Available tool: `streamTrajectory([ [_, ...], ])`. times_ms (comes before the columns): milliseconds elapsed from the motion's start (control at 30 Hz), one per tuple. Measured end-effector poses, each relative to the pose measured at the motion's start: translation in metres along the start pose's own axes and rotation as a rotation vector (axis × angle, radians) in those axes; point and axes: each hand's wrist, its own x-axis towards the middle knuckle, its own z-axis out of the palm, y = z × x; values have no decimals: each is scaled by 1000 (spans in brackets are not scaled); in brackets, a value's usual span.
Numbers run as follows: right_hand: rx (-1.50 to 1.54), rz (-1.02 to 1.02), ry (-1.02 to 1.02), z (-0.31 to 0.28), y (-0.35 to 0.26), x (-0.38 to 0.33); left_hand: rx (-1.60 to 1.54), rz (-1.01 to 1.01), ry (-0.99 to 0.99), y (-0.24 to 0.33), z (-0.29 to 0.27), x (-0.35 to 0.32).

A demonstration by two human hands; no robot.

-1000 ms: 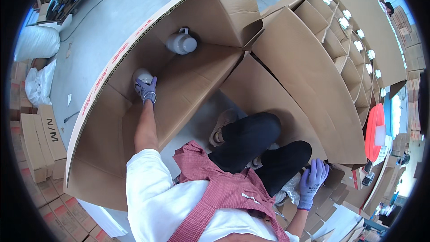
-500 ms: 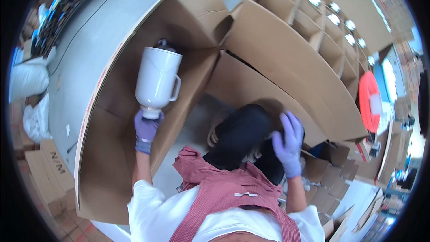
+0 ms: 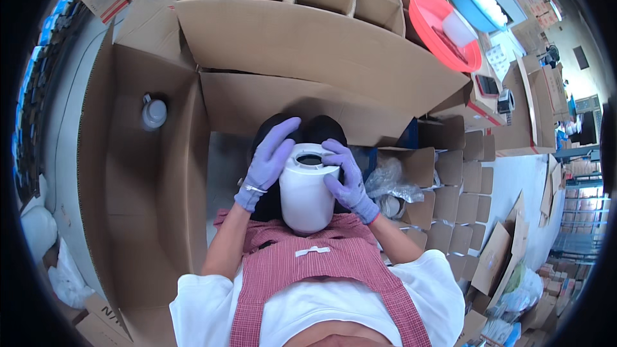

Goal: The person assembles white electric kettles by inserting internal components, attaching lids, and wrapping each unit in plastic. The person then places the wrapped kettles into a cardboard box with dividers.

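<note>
Open carton (image 3: 135, 238): at left, another jug (image 3: 154, 114) inside.
White vessel (image 3: 307, 199): at the lap, dark mouth up, between the hands.
Right hand (image 3: 347, 177): curled on rim and side.
Left hand (image 3: 267, 164): fingers spread alongside; contact unclear.
Mouth (image 3: 309, 160): seemingly the step's focus, calling for steadiness.

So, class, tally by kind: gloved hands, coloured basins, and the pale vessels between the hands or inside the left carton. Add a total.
Gloved hands: 2 (left hand, right hand)
Coloured basins: 2 (red basin, blue basin)
Pale vessels: 2 (vessel between the hands, vessel in the left carton)
Total: 6
</note>
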Motion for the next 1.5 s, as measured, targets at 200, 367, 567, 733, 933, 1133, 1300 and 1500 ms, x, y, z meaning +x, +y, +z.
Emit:
streamTrajectory([
  [200, 1, -19, -101, -48, -14, 8, -174, -234, -54, 24, 7, -18],
  [367, 7, 181, 70, -82, 13, 14, -477, -188, 296, 1, -1, -19],
  [567, -96, -270, -96, -36, -26, 28, 151, 42, -115, 32, 30, 5],
  [733, 40, -148, -160, -36, -1, 11, -159, -240, -106, 15, 31, 11],
  [933, 82, 195, -63, -74, 9, 12, -356, -210, 185, 14, 3, 11],
  [1133, -291, 432, 14, -116, 31, 6, -153, -152, 124, 25, -27, -26],
  [1300, -104, -203, -372, -71, -31, 43, 43, -73, -171, 35, 11, 2],
  [1500, 510, 518, -28, -78, 10, -5, -46, -47, 0, 28, -13, 0],
])
